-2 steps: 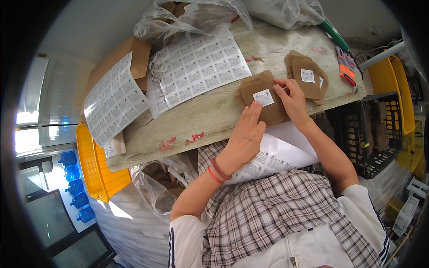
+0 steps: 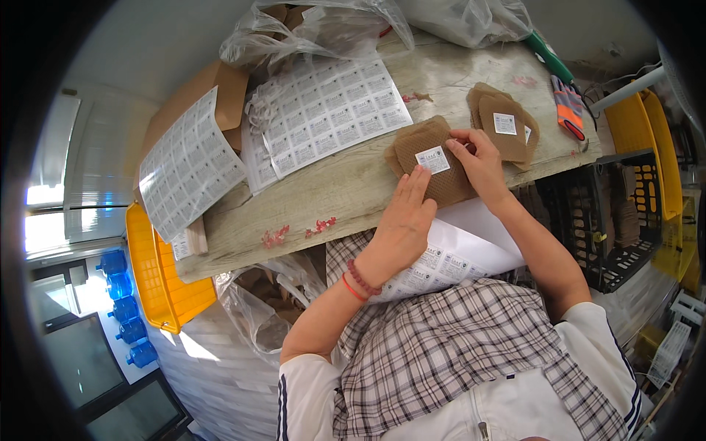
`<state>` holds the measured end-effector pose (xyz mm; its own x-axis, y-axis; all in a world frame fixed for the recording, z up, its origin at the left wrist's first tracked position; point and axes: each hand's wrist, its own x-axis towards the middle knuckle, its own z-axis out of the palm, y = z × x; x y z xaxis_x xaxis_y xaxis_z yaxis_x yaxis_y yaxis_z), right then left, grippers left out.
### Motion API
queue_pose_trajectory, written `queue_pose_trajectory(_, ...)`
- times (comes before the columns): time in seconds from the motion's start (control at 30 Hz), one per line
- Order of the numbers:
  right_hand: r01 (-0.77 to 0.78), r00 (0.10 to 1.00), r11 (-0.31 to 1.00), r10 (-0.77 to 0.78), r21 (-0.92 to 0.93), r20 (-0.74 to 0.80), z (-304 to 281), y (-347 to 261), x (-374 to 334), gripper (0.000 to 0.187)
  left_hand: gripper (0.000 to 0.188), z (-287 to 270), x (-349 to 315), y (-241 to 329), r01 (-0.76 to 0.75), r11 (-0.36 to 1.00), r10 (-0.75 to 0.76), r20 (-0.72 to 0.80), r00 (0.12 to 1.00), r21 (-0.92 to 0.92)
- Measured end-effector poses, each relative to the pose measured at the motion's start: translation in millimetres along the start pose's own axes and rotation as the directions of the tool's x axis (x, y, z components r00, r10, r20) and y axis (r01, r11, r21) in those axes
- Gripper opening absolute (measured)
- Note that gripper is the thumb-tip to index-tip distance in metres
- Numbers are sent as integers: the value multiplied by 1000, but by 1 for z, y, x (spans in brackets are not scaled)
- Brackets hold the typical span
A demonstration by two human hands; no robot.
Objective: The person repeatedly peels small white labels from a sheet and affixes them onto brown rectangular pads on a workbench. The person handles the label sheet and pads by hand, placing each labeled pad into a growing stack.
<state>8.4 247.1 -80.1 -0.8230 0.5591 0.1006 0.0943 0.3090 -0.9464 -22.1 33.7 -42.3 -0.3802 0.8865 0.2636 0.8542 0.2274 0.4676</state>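
Note:
A brown textured pad [image 2: 447, 187] lies on top of a small stack of similar brown pads [image 2: 396, 156] at the table's front edge. A white printed label [image 2: 432, 159] is on its face. My left hand [image 2: 406, 213] is laid flat, its fingertips touching the label's lower edge. With thumb and fingers, my right hand [image 2: 479, 160] grips the pad's upper right edge; some of its fingers are curled out of sight. A curled label sheet [image 2: 441, 261] lies across my lap under my left wrist. Right of my hands sits another brown pile with a labelled pad [image 2: 507, 143] on top.
Label sheets [image 2: 338, 110] cover the table's left half, one sheet [image 2: 193, 158] overhanging its left end. Clear plastic bags [image 2: 316, 33] sit at the back. A grey-orange glove [image 2: 570, 110] lies far right. Yellow crates [image 2: 165, 283] and a black crate [image 2: 614, 220] flank the table.
Almost nothing differs. The view has shifted very slightly, and both hands stay at the labelled pad.

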Motion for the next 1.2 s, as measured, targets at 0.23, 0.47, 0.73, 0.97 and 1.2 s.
queue_pose_trajectory(0.23, 124, 992, 990, -125, -69, -18, -3, -2, 1, 13, 4, -3, -6, 2, 22, 1000, -22, 38, 999, 2)
queue_pose_trajectory(0.47, 95, 992, 964, -70, 250, -107, -17, -8, 2, 7, 5, -6, -12, 2, 48, 999, -48, 63, 997, 5)
queue_pose_trajectory(0.73, 29, 930, 954, -135, -297, -341, -119, 17, 45, 29, 3, -25, -19, 2, 78, 986, -79, 1, 997, -148)
queue_pose_trajectory(0.97, 301, 819, 922, -120, -243, 560, -115, -46, -61, 47, 10, -76, -66, 17, 502, 830, -497, 86, 863, -242)
queue_pose_trajectory(1.2, 710, 678, 638, -503, -299, 536, -91, -40, -82, 65, 11, -98, -122, 8, 674, 657, -693, 81, 717, -338)
